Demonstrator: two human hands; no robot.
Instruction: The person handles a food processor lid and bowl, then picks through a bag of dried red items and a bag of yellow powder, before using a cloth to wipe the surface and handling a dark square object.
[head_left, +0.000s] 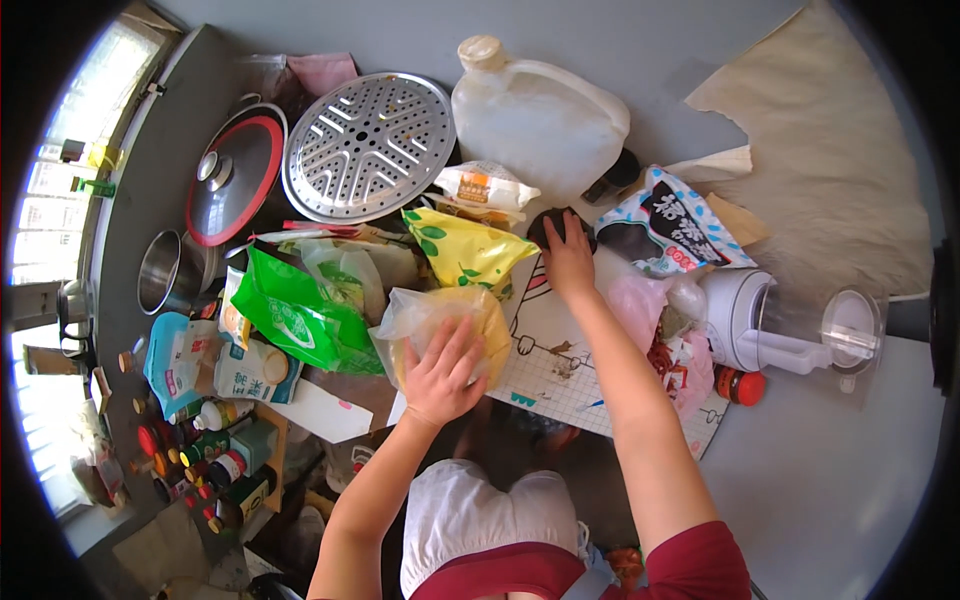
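Note:
My left hand (448, 373) lies on a clear plastic bag (491, 330) with yellow contents, its fingers spread over the front. The palm is hidden, and I see no grip on the bag. Farther out, my right hand (570, 259) has its fingers over a dark round object (537, 227) at the back of the table; the hand covers much of it. A yellow bag with green leaf prints (472, 251) stands between the two hands. Left of the clear bag leans a bright green bag (292, 311). A blue, white and black printed bag (679, 221) lies right of my right hand.
Behind are a perforated steel steamer plate (367, 146), a red-rimmed glass lid (247, 184) and a large plastic jug (532, 112). At right sit a pink plastic bag (637, 304), a white appliance (731, 315) and a red-capped jar (742, 385). Several bottles (225, 469) crowd the left.

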